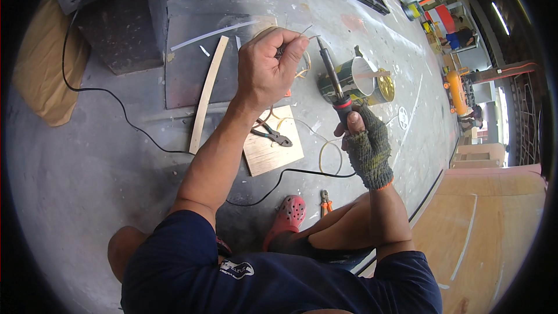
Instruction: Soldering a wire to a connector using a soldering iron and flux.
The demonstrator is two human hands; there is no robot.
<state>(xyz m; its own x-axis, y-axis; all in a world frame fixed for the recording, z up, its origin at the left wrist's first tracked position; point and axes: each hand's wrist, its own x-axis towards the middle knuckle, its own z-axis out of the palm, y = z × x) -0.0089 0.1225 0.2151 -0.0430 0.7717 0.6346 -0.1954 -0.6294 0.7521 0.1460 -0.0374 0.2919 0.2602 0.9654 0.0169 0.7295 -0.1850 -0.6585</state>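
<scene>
My bare left hand (264, 64) is raised in a pinch, with the thin ends of a wire (307, 30) sticking out past thumb and forefinger. A fingerless grey-green knit glove covers my right hand (370, 148), which is wrapped round the handle of a soldering iron (332, 72). The iron points up and away, its tip close to the wire ends; whether they touch I cannot tell. Below my left hand, dark-handled pliers (274, 135) lie on a square wooden board (273, 161). Pale cable hangs and loops around there. A black cord runs across the floor toward my right hand.
An open tin can (363, 81) stands beyond the iron. Orange-handled cutters (326, 203) lie beside my pink clog (290, 212). A wooden strip (209, 93) lies left of the board. A dark metal box (131, 23) stands far left; a wooden panel (482, 232) is at right.
</scene>
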